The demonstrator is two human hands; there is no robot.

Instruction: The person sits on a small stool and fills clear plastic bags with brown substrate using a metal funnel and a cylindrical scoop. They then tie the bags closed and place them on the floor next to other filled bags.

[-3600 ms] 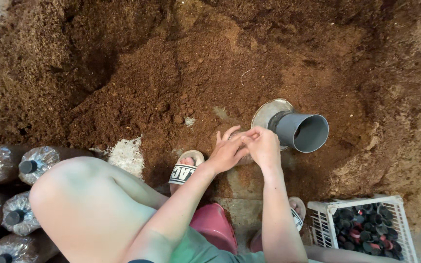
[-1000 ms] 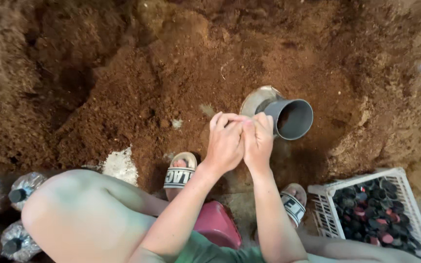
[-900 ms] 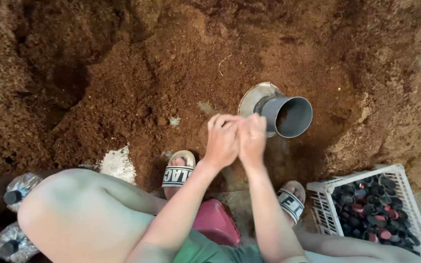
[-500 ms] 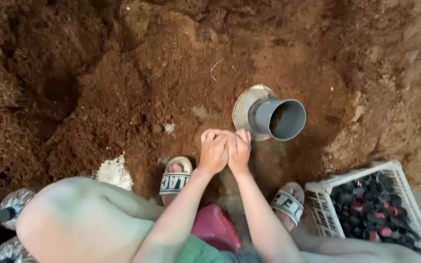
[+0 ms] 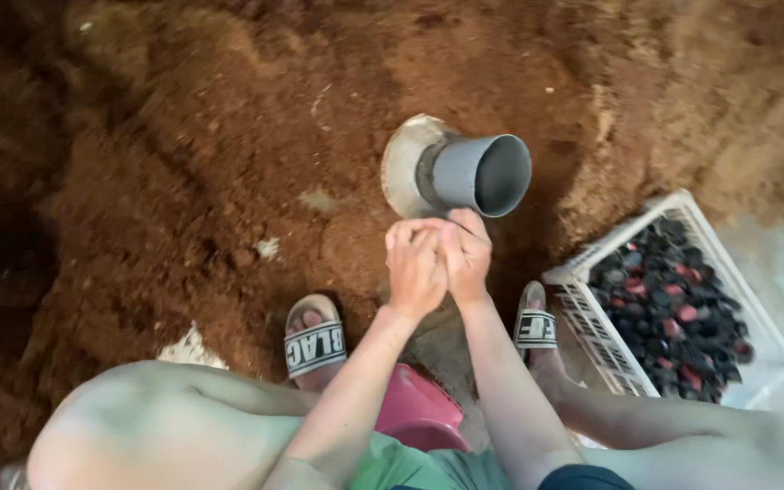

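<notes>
Hands, left hand [image 5: 415,268] and right hand [image 5: 466,259], are now pressing together just below the grey pipe [image 5: 481,174]; grip contents unclear, having drifted nearer it.

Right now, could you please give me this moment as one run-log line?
left hand: pressed to right hand, contents hidden | grey funnel tube: just beyond, on brown substrate pile | white crate: right

Bare arms and legs, green shirt [image 5: 392,458], black-and-white strapped slides [image 5: 313,345].
</notes>
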